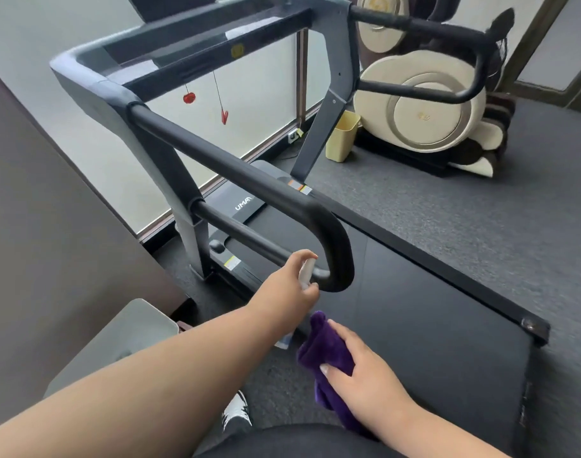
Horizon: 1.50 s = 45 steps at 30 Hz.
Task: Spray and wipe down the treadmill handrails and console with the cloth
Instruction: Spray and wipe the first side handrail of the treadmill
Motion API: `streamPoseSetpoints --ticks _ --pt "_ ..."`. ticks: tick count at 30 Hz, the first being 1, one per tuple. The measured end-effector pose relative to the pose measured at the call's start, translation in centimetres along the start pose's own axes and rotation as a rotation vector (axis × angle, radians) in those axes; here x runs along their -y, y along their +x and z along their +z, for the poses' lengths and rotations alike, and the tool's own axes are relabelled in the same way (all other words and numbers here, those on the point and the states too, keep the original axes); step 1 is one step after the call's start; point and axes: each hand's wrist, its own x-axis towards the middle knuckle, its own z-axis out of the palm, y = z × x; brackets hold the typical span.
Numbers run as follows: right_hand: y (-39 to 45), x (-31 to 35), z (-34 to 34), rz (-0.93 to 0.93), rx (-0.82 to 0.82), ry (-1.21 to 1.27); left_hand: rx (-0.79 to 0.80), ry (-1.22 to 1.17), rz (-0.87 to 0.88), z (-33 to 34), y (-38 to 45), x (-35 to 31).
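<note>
- The left hand [287, 285] grips a small spray bottle [306, 272]; its fingers are curled round the pale body, one finger up at the top; the bottle sits just beside the curved end of the near handrail [249, 180], close to the lower bar where it bends back.
- The right hand [365, 368] holds a purple cloth [325, 350]; thumb and fingers are clamped on the bunched fabric, a tail of it hanging down below the hand; the cloth is low, below the handrail end and over the near edge of the black treadmill belt [448, 325]; it touches no part of the rail.
- The near handrail runs from the grey frame down to a rounded loop; the far handrail [431, 26] loops the same way on the other side of the belt.
- The console [196, 44] stands at the top of the frame, blurred; two red clips [223, 115] hang below it on cords.
- A yellow bin [342, 137] stands on the grey carpet beside the far upright; a cream and brown massage chair [424, 104] stands behind it.
- A shoe [238, 411] shows at the bottom, beside a grey seat [127, 338].
</note>
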Motion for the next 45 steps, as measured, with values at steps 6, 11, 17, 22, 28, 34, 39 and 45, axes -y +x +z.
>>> streamPoseSetpoints --ticks 6,11,17,22,28,34,39,45 --pt "-0.7 0.0 0.4 0.007 0.017 0.022 -0.016 0.029 0.024 1.0 -0.3 0.3" --pt "-1.0 -0.1 0.1 0.004 -0.021 0.058 -0.048 -0.042 0.014 1.0 -1.0 -0.1" --pt "-1.4 -1.0 -0.3 0.013 -0.072 0.151 -0.170 0.240 0.406 -0.1 -5.3 -0.4" --pt "-1.7 -1.5 -0.7 -0.015 -0.089 0.184 -0.305 0.511 0.692 -0.6 -4.7 -3.7" --pt "-2.4 -2.2 -1.2 -0.051 -0.086 0.214 -0.207 0.728 0.581 -0.7 -3.5 -4.5" --pt "-2.6 -2.5 -1.6 -0.100 -0.210 0.322 -0.190 0.710 0.557 -0.4 -3.5 -4.0" --pt "-1.9 -1.0 -2.4 -0.249 -0.500 0.429 -0.257 0.467 0.535 -1.0 -5.3 -2.4" --pt "1.8 5.5 -4.9 -0.515 -0.663 0.328 -0.230 0.267 0.246 -0.8 -8.7 3.2"
